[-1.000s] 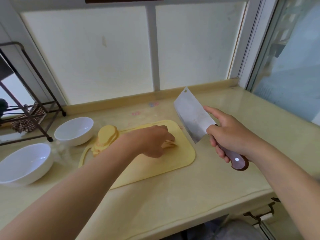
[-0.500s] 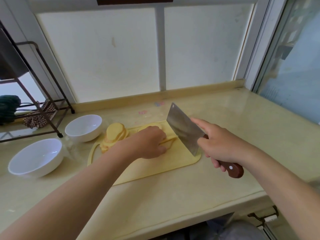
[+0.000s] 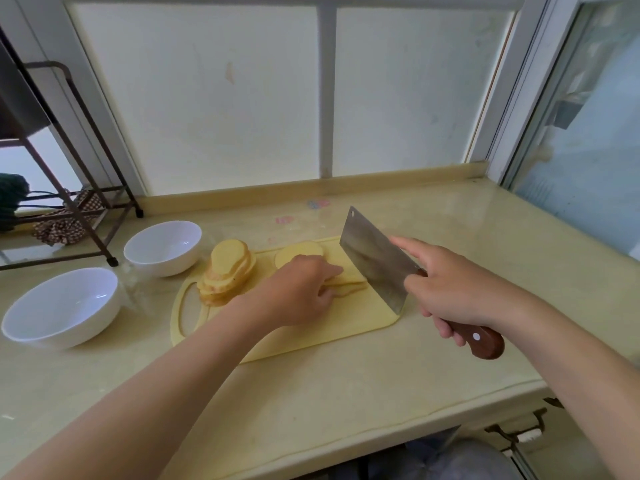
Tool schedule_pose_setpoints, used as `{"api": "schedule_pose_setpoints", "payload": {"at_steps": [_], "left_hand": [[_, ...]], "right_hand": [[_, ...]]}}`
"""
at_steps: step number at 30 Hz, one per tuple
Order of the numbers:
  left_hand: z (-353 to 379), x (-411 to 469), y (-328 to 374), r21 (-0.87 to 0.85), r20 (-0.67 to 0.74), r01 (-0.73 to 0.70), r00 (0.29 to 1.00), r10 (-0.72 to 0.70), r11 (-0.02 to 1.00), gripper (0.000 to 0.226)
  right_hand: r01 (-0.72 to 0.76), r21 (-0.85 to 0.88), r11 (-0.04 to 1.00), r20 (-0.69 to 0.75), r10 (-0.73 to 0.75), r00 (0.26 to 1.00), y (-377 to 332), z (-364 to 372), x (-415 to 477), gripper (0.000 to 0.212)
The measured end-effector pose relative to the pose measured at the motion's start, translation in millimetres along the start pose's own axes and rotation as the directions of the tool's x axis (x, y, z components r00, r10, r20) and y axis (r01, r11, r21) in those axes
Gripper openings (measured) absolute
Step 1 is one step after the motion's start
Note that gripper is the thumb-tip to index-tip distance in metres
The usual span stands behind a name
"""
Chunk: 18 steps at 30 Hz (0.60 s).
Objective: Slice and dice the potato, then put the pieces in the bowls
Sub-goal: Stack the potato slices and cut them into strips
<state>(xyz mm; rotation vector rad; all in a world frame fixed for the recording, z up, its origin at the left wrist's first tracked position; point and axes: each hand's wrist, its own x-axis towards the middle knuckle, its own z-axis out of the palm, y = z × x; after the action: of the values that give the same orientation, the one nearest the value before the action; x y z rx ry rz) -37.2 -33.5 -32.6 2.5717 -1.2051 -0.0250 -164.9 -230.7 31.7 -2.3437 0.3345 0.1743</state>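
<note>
Cleaver (image 3: 375,259) diagonal (tip far-left)

Cleaver blade (image 3: 375,261): brushed steel, dull sheen. Cleaver handle (image 3: 485,344): glossy dk wood w/ metal rivet. Board (image 3: 311,336): matt plastic. Bowls (image 3: 62,306) (image 3: 162,247): glazed, shiny. Countertop (image 3: 346,393): polished, stone-look. Potato slices (image 3: 228,261): smooth-cut, matt.

Left hand (image 3: 298,289) partly covers potato slices (image 3: 349,284) (fingers (image 3: 329,271) mostly tucked under); rack (image 3: 69,209) cropped.

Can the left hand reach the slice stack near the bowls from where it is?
Probably yes. The stack sits on the board just left of the left hand, with nothing between; the cleaver is on its other side. It would first have to release the flat slices.
</note>
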Motion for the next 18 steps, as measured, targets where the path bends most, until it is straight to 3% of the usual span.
{"api": "schedule_pose_setpoints", "payload": {"at_steps": [3, 8, 18], "left_hand": [[3, 1, -3, -0.065, -0.03, -0.023, 0.999, 0.021, 0.998, 0.047], [8, 1, -7, -0.039, -0.101, -0.174, 0.98, 0.169, 0.984, 0.021], [21, 1, -9, -0.054, -0.245, -0.191, 0.954, 0.172, 0.98, 0.022]], "right_hand": [[-0.02, -0.009, 1.0, -0.02, 0.02, 1.0, 0, -3, -3, 0.077], [-0.035, -0.024, 0.999, -0.046, 0.034, 0.998, -6, -2, -11, 0.076], [-0.001, -0.071, 0.997, -0.038, -0.001, 0.999, -26, 12, -13, 0.077]]}}
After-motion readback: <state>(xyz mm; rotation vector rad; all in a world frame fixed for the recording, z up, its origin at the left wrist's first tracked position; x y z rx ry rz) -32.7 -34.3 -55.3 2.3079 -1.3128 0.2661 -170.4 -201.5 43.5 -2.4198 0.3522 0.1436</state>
